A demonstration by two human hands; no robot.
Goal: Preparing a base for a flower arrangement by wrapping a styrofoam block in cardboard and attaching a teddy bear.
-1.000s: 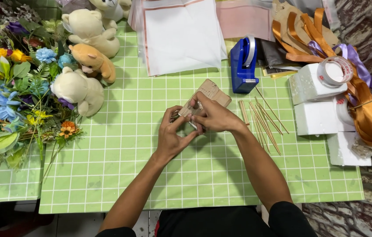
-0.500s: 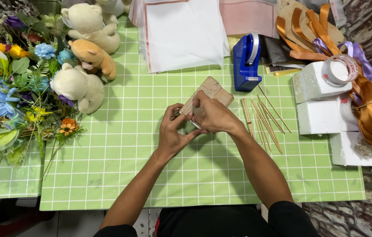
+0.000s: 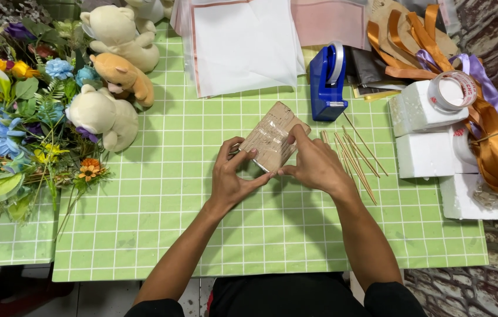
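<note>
At my far left a heap of artificial flowers (image 3: 11,111) spills over the desk (image 3: 161,235), with three plush bears (image 3: 114,76) beside it. Near the middle, my left hand (image 3: 232,176) pinches the lower left edge of a flat tan block wrapped in clear tape (image 3: 272,138), fingers curled narrow, thumb reaching toward the block's near corner. The block lies tilted, its long axis running from near-left up to far-right, and it sits just beyond both palms. My right hand (image 3: 313,164) presses on its lower right side, forefinger laid along the top face; both hands are equally close. Further right lie thin wooden skewers (image 3: 351,155), a blue tape dispenser (image 3: 326,82), white foam blocks (image 3: 428,135) and orange ribbon (image 3: 492,152).
</note>
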